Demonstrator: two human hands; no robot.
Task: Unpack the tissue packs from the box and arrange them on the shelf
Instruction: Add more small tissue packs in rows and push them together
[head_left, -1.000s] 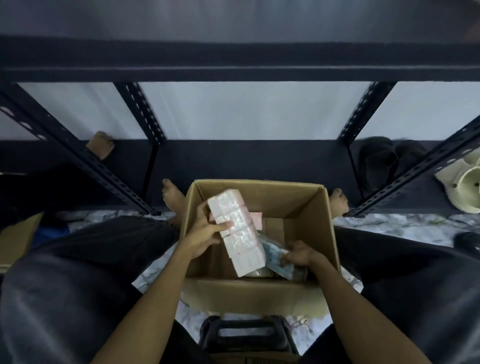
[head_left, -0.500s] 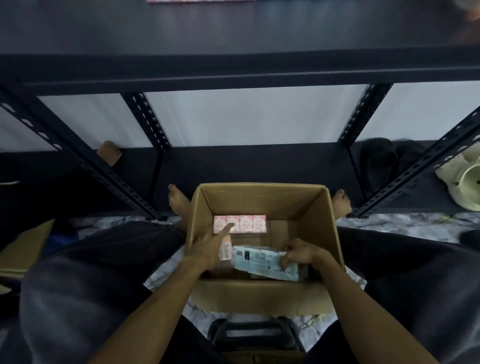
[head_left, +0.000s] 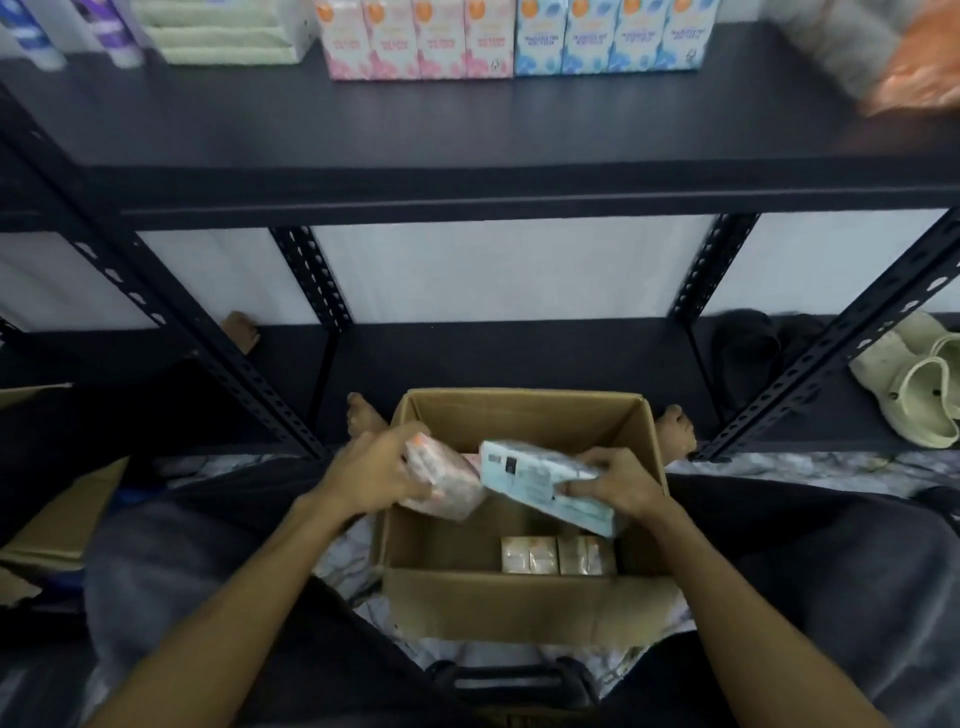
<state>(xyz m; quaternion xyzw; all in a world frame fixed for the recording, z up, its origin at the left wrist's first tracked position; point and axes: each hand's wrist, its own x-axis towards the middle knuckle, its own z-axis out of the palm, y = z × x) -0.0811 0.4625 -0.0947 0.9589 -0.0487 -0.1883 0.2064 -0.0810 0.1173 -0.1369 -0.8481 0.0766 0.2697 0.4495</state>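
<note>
- Shelf (head_left: 467, 130) already has a row of pink and blue packs (head_left: 511, 39) at the back.
- Left hand (head_left: 374, 475) grips a pink pack (head_left: 447, 480), right hand (head_left: 615, 483) a blue pack (head_left: 540, 483), both over the box (head_left: 519, 608).
- More packs (head_left: 556, 555) inside, so I'd say partway done.

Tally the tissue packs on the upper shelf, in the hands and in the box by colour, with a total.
Pink: 2, one on the shelf, one in the left hand
Blue: 2, one on the shelf, one in the right hand
Tan: 1, in the box
Total: 5; anything hidden under the hands is not counted.
</note>
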